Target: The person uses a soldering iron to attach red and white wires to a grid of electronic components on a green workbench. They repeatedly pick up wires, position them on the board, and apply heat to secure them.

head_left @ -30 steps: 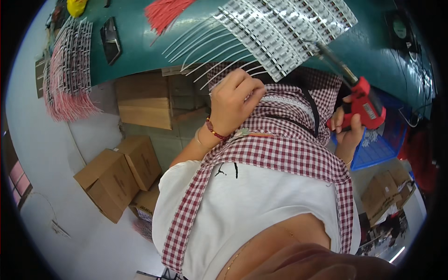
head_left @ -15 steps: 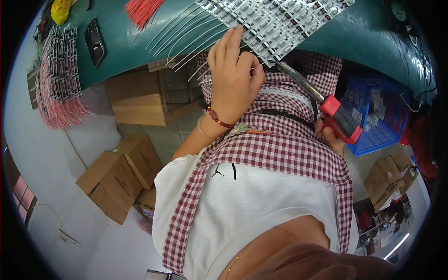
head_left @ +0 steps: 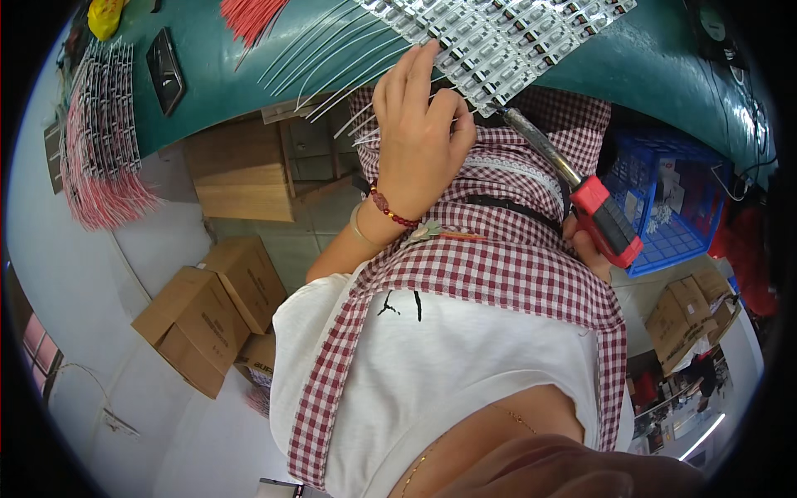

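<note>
My left hand lies over the near left edge of a silvery panel of small circuit boards. Its thumb and forefinger pinch a thin white wire near the panel's closest corner, the fingertips partly hidden; the other fingers stretch toward the boards. Several white wires fan out leftward from the panel's edge, some passing under this hand. At the lower right, my right hand grips a soldering iron by its red and black handle. The iron's metal tip meets the panel's near corner, beside the left fingertips.
On the green table lie red wires, a dark phone-like slab and a yellow object. Wired boards hang over its left edge. A blue crate stands right; cardboard boxes sit lower left.
The iron and the panel's near corner appear shifted very slightly right, along with a small change of view. Both hands keep their holds.
</note>
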Tool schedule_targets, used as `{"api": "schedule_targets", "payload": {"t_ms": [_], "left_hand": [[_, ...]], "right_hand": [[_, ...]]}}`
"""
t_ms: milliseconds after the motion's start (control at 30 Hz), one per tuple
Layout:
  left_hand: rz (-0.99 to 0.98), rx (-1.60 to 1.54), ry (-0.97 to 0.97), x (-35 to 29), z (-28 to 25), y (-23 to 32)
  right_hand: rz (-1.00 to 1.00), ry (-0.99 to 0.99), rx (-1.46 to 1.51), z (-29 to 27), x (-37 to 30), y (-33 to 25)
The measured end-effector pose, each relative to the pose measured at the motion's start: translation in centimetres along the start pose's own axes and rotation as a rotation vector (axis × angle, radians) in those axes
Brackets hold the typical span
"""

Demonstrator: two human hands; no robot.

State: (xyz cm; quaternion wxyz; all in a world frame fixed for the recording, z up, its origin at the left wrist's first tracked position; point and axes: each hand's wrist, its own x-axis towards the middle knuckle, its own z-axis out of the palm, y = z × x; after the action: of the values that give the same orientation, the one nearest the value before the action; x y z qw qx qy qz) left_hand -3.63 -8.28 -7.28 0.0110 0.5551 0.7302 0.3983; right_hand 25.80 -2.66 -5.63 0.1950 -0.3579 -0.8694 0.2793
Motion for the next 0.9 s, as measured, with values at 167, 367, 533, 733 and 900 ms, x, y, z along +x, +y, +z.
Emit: {"api": "schedule_targets", "payload": {"t_ms": [167, 367, 533, 733, 900], "left_hand": [[0.003, 0.009, -0.003, 0.0, 0.0, 0.0], [-0.015, 0.015, -0.001, 0.0, -0.1, 0.0], [-0.063, 0.059, -0.110, 0.6, -1.5, 1.1], [0.018, 0.149, -0.335, 2.2, -3.0, 2.2], [0.138, 0.169, -0.328, 1.8, -1.3, 1.6]], "right_hand": [[-0.095, 0.094, 0.008, 0.4, 1.5, -1.3], [0.229, -0.057, 0.543, -0.3, -1.9, 1.3], [0.312, 0.250, 0.957, -0.2, 3.9, -3.6], [0.297, 0.375, 1.541, -0.9, 12.0, -3.6], [0.421, 0.270, 1.763, -1.2, 15.1, -3.0]]}}
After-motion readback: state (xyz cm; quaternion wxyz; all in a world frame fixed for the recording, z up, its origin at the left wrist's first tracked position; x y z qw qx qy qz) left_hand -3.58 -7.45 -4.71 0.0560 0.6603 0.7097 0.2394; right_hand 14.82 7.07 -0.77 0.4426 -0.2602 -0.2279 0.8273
